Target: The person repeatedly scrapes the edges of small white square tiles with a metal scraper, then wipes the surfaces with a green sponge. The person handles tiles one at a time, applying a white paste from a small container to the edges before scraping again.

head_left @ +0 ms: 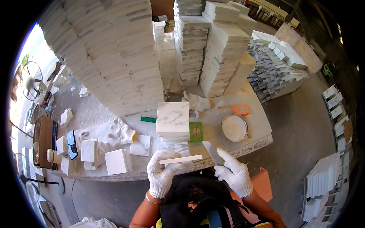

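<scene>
The left hand [162,173], in a white knitted glove, is curled around a thin white marble strip [181,160], gripping its left end so the flat, straight-edged piece runs out to the right, just above the near edge of the workbench [114,175]. The right hand [234,173], gloved alike, closes on the handle of a flat metal blade [212,151], index finger laid along it; the blade's tip slants toward the strip's right end.

Just beyond the hands stands a short stack of square, grey-veined marble tiles [173,121], smooth-faced with crisp corners. To its right lie a green pad [196,131], a round tin of white paste [234,127] and an orange block [241,109]. To the left, a spare glove [121,132] and loose square tiles [118,161] lie on the dusty slab. Tall tile stacks [110,57] fill the far side, leaving only a narrow strip of open bench near the rounded front edge.
</scene>
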Available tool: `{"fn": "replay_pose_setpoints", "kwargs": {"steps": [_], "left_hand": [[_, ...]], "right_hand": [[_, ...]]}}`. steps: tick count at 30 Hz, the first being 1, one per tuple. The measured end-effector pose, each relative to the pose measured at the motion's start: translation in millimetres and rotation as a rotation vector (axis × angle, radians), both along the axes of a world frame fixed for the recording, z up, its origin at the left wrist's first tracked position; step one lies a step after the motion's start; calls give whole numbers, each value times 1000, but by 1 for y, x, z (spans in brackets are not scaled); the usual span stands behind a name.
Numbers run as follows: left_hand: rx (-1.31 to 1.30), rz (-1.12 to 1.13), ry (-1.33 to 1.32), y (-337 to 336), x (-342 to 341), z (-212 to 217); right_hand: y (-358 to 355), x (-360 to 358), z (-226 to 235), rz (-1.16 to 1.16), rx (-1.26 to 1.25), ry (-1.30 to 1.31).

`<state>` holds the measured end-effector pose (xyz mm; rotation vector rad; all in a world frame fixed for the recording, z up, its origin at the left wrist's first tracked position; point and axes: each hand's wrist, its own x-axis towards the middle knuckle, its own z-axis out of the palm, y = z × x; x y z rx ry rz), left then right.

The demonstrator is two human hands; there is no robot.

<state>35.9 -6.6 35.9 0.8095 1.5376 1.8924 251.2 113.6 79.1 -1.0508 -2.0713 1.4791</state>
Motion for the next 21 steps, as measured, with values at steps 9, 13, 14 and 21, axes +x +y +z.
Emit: {"fn": "replay_pose_setpoints", "kwargs": {"steps": [9, 13, 14, 21], "left_hand": [[101, -200, -729, 16, 1, -11], [67, -371, -901, 19, -2, -14], [55, -407, -942, 18, -2, -13], [65, -676, 184, 14, 4, -24]], "right_hand": [[13, 13, 1, -122, -303, 267], [26, -1, 7, 200, 7, 279], [31, -8, 10, 299, 89, 311], [56, -50, 12, 778, 400, 366]]}}
